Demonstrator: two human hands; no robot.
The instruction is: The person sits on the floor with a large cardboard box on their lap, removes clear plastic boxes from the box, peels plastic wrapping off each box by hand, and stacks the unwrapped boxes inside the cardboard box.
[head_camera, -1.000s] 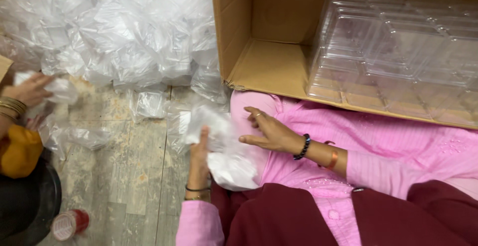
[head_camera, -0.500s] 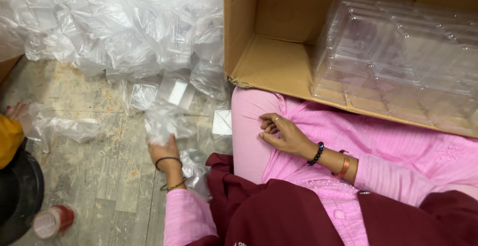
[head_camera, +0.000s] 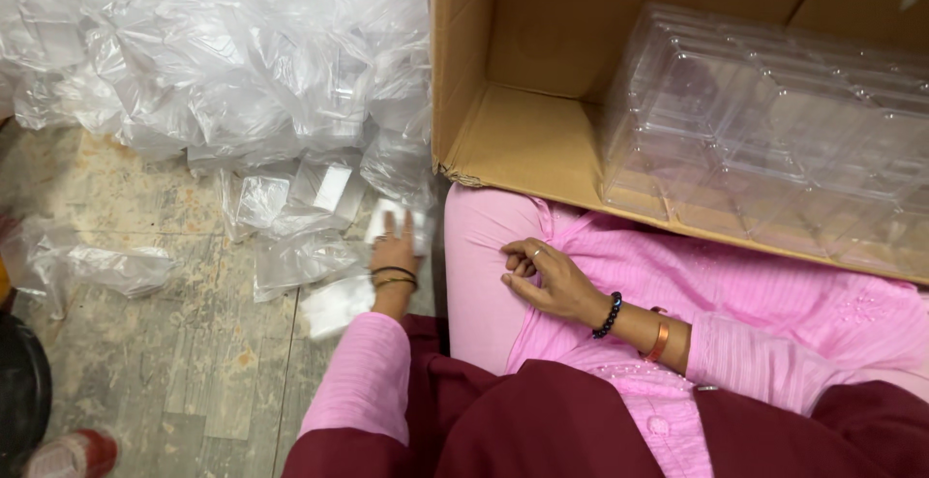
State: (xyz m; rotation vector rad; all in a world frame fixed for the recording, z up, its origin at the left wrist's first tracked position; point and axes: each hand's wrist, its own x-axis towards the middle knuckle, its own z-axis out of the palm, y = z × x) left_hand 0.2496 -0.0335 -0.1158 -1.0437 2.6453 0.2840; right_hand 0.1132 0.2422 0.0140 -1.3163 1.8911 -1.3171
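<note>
Nearest the camera, the right hand (head_camera: pixel 544 272) rests on the pink-clad lap, fingers curled loosely inward and holding nothing; a dark bead bracelet (head_camera: pixel 610 314) and a copper bangle (head_camera: pixel 659 340) sit at its wrist. At about nine o'clock from it, just beside the knee, the left hand (head_camera: pixel 395 249) reaches down to the floor (head_camera: pixel 145 362), its fingers spread flat on a small white packet in clear wrap (head_camera: pixel 399 222). Whether they have closed round the packet I cannot tell; only the back of the hand shows.

The packet lies at twelve o'clock from the left wrist, touching the fingertips, its longer side running roughly nine to three. The left hand is plainly the nearer one; the right is well apart from it, across the thigh.

Farther out, at eleven o'clock from the left hand, a heap of clear plastic bags (head_camera: pixel 223 62) spreads over the floor. At one to two o'clock, an open cardboard box (head_camera: pixel 523 139) rests against the knees, holding stacked clear plastic cases (head_camera: pixel 774 139).
</note>
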